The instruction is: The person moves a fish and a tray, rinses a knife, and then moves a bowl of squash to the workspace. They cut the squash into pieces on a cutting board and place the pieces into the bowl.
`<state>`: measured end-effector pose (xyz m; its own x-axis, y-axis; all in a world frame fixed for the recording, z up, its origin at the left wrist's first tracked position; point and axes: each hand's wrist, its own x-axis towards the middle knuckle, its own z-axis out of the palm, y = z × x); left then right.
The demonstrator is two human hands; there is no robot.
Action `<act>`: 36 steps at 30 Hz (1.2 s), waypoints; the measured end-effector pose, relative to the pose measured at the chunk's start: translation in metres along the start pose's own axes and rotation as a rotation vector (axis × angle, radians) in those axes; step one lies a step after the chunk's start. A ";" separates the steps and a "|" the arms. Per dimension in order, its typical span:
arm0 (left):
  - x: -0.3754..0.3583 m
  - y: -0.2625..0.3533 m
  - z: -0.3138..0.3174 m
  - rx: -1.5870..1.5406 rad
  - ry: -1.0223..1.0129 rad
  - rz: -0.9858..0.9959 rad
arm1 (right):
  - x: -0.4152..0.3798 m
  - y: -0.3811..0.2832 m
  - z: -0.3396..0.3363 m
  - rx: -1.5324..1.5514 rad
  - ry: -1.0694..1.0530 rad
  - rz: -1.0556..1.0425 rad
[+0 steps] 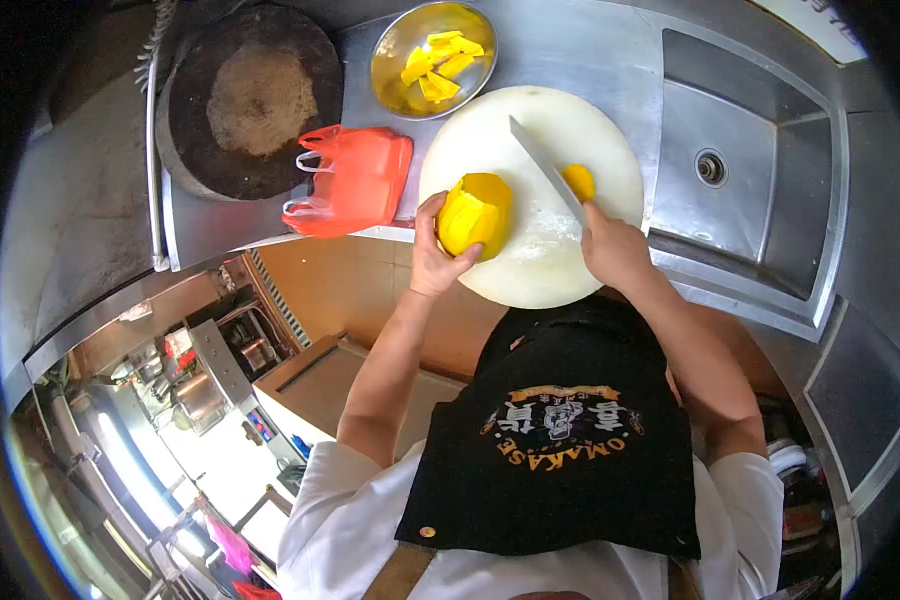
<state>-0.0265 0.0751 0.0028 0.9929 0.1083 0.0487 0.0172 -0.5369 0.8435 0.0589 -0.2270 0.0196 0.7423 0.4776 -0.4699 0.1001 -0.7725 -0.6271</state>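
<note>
My left hand (437,258) is wrapped round a big rounded yellow chunk (478,212), which looks like peeled pumpkin with flat cut faces. It is at the left side of a round white cutting board (555,282). In my right hand (612,248) is a kitchen knife (547,168), its blade pointing up and left across the board, apart from the chunk. Just right of the blade lies a small yellow piece (579,182). Several yellow slices (448,62) rest in a metal bowl (391,88) behind the board.
A red plastic bag (355,185) sits left of the board on the steel counter (560,45). Beyond it is a round dark wooden block (195,125). On the right, a steel sink (715,225) is sunk into the counter.
</note>
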 end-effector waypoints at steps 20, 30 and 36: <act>0.016 0.060 0.051 0.429 0.027 0.129 | -0.100 0.014 -0.002 -0.103 0.270 -0.282; -0.002 0.048 0.052 0.434 0.064 0.237 | -0.037 -0.005 0.010 0.079 0.232 -0.073; -0.018 0.017 0.044 0.317 0.167 0.253 | -0.062 -0.016 -0.012 0.204 0.266 -0.191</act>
<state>-0.0388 0.0272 -0.0073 0.9385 0.0601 0.3400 -0.1628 -0.7914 0.5893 0.0191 -0.2499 0.0665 0.8717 0.4590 -0.1715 0.1394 -0.5680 -0.8111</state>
